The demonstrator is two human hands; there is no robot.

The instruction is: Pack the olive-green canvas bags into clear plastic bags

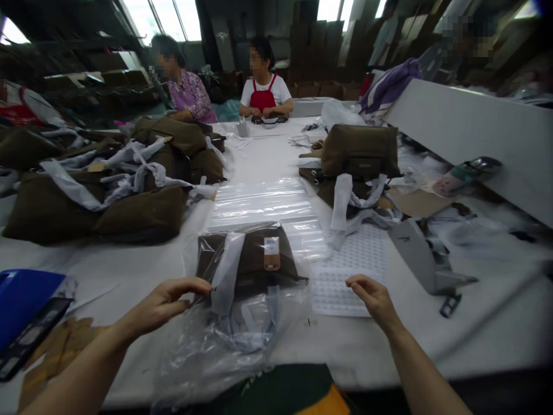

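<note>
In front of me lies a brown handbag (254, 253) inside a clear plastic bag (185, 357). Pale wrapping covers its handles, and a tag (272, 253) with a white label shows on its front. My left hand (168, 302) is at the left side of the plastic, index finger stretched out and thumb apart, fingertips touching or just above it. My right hand (374, 297) hovers over the right part of a sheet of small printed labels (341, 282). Its thumb and fingertips are pinched together; anything between them is too small to make out.
Flat clear plastic bags (268, 207) lie behind the handbag. Brown handbags are piled at left (142, 213) and right (360, 150). A grey tape dispenser (417, 253) and a bottle (466, 176) stand right. A blue folder (26, 294) lies left. Two people sit across the table.
</note>
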